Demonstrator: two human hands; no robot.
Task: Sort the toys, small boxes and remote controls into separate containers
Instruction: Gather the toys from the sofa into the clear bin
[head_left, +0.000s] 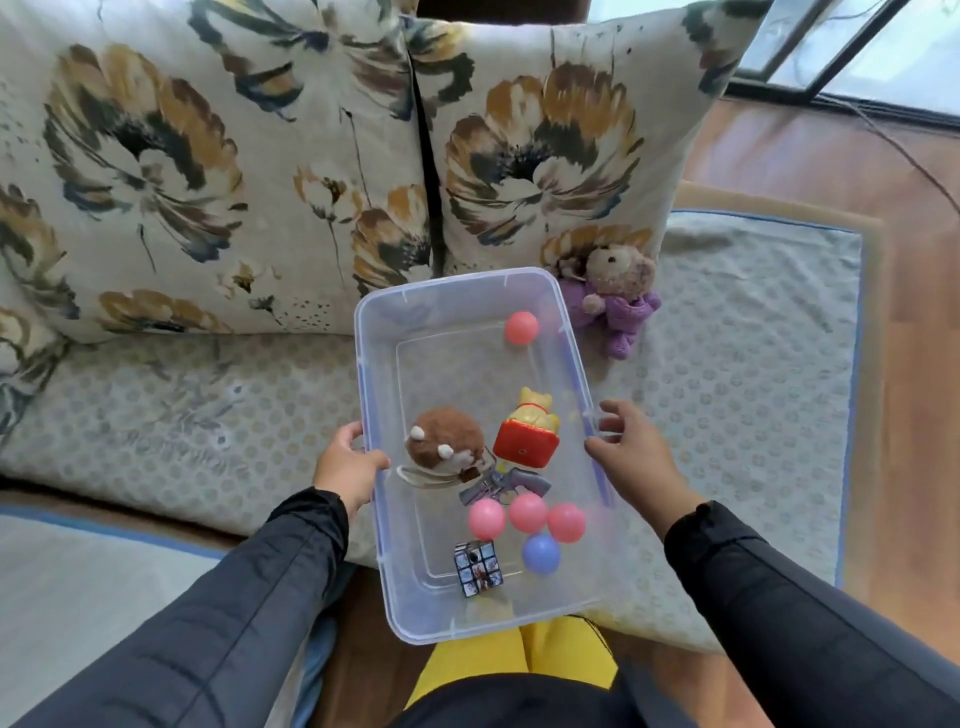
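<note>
Head view: clear plastic bin (457, 306) sits over the sofa seat (156, 415), long axis running away from the person and tilted a bit left at the far end, near short end over the person's lap. Left hand (345, 467) clamps the bin's left long rim, thumb hooked inside over the wall, fingers outside; grip closed on the bin. Right hand (636, 449) is at the right long rim, fingers curled loosely toward it, touching or just beside; can't tell if the grip is actually closed. Inside the bin: brown plush toy (447, 441) near the left wall; yellow figure on a red base (527, 428) just right of it, lying with the base toward the person and the head pointing away; grey toy gun (504, 486) just beside both, long axis roughly crosswise to the bin. Three pink balls (527, 513) in a row across the bin near the gun, blue ball (540, 553) just behind them on the near side, small puzzle cube (477, 567) beside the blue ball. One more pink ball (520, 327) alone at the far right corner. Outside the bin, teddy bear in purple (618, 296) leans against a floral cushion (545, 130), just beside the bin's far right corner. Dark sleeves (234, 597) on both arms.
</note>
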